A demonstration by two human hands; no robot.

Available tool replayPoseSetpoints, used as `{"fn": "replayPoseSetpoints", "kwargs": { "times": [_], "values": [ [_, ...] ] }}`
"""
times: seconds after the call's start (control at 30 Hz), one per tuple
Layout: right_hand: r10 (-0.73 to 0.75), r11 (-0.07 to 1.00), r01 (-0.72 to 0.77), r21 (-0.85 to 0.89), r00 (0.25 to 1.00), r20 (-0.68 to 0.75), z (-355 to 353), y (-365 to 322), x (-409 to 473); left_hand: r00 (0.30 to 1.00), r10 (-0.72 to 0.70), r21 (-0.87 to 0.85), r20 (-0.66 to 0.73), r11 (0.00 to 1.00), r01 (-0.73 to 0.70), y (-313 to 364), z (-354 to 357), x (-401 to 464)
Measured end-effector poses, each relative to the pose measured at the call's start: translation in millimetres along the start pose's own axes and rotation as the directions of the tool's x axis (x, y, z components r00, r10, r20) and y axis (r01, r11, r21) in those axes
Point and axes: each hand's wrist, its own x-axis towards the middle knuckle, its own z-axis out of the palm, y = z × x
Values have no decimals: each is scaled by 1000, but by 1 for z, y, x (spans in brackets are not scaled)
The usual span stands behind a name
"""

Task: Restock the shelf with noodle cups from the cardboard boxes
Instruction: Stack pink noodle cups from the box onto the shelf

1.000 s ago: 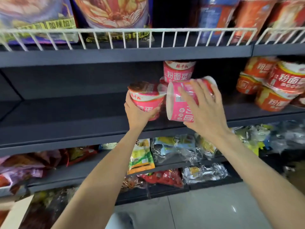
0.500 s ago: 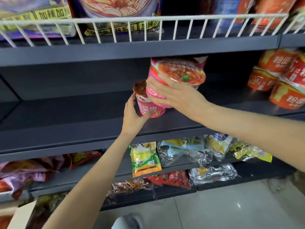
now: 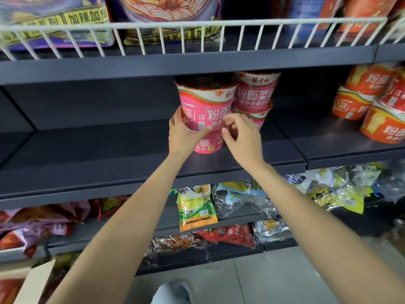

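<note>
1. Centrally on the dark shelf (image 3: 87, 150), a pink noodle cup (image 3: 202, 106) is stacked on a lower pink cup (image 3: 208, 144), just beside two more stacked cups (image 3: 255, 93).
2. The upper cup's base is gripped by the left hand (image 3: 183, 134), thumb across its front.
3. The right hand (image 3: 241, 137) is held just in front, fingers loosely curled and clamped on nothing.
4. Orange cups (image 3: 372, 106) are seen near the shelf's right edge.

— What are your hands doing?
— Your left hand (image 3: 183, 133) holds the base of the top pink cup (image 3: 205, 104), stacked on a lower pink cup (image 3: 208, 143) on the dark shelf (image 3: 109, 154). Your right hand (image 3: 240, 137) hovers beside it, fingers loosely curled.
— Anything behind?
— Two more stacked pink cups (image 3: 255, 93); orange cups (image 3: 372, 102) sit farther right.
</note>
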Motion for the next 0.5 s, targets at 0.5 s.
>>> {"fn": "replayPoseSetpoints", "kwargs": {
  "times": [0.5],
  "values": [
    [449,768,-451,456,886,119,66,-3,45,982,-184,-39,-45,982,183,-28,32,47]
  ]
}}
